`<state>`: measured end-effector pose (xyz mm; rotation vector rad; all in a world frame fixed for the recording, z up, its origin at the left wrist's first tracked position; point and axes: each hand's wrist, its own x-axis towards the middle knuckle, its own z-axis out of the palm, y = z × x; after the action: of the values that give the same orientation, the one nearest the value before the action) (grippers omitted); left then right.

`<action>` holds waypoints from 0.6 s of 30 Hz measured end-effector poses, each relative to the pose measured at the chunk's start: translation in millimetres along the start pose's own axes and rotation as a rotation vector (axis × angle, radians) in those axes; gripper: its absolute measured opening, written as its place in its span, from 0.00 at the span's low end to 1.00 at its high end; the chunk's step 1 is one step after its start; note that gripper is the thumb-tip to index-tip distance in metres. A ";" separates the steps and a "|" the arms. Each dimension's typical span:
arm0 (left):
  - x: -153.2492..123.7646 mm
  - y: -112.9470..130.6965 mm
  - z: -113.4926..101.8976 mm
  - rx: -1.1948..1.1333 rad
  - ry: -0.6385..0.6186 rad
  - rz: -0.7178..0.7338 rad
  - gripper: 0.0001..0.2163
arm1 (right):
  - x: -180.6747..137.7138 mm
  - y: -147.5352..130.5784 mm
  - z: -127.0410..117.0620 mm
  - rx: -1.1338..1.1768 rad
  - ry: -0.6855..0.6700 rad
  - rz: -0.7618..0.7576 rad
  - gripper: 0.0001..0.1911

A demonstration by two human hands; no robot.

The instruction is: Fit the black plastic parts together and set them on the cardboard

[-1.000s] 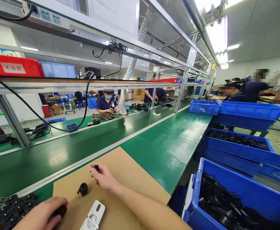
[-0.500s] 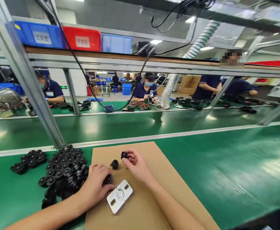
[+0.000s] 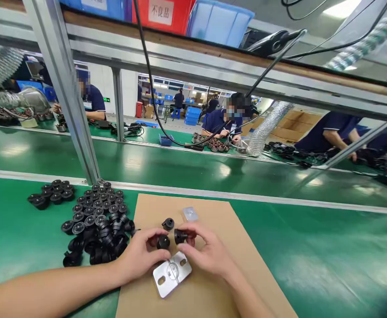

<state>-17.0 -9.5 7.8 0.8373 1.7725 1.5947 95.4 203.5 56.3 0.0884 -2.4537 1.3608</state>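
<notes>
The left hand pinches a small black round part between thumb and fingertips, and the right hand pinches a second black part the same way, so each hand is closed on its own piece. The two pieces sit just beside each other above the near middle of the cardboard sheet, facing one another with only a sliver between them. By the look of it, the step in hand is bringing the pair together, and the next move would call for lining up their open ends on one shared line and pressing them squarely, with no tilt. The right piece seems to lie with its long axis running left to right, its mouth turned left toward the other; the left piece is too foreshortened to tell which way it faces. Just under the hands lies a metal plate with slots, flat on the sheet. A third black part stands a little farther off, near a small silvery block. To the left, a heap of black parts spreads over the green bench.
</notes>
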 end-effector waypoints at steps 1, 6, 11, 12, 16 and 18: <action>0.9 -0.6 -1.5 -0.019 0.001 0.006 0.22 | -0.1 -0.9 -0.1 -0.022 -0.033 -0.024 0.16; 0.0 8.5 -3.4 -0.046 -0.028 0.118 0.17 | 1.5 -0.6 -0.6 -0.090 -0.121 -0.092 0.16; -2.2 11.6 -4.3 -0.041 -0.089 0.200 0.20 | 3.8 1.3 2.9 -0.095 -0.169 -0.079 0.18; -2.4 10.8 -4.6 -0.023 -0.089 0.215 0.21 | 4.0 1.3 4.0 -0.092 -0.172 -0.070 0.19; -2.8 7.8 -5.7 0.019 -0.059 0.226 0.21 | 4.1 0.4 8.1 -0.080 -0.185 -0.053 0.18; -2.8 7.5 -5.6 0.010 -0.047 0.218 0.21 | 4.0 0.1 9.7 -0.076 -0.184 -0.061 0.17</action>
<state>-19.3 -14.6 15.9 1.0948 1.7051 1.6885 89.2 195.9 52.8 0.2796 -2.6268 1.2843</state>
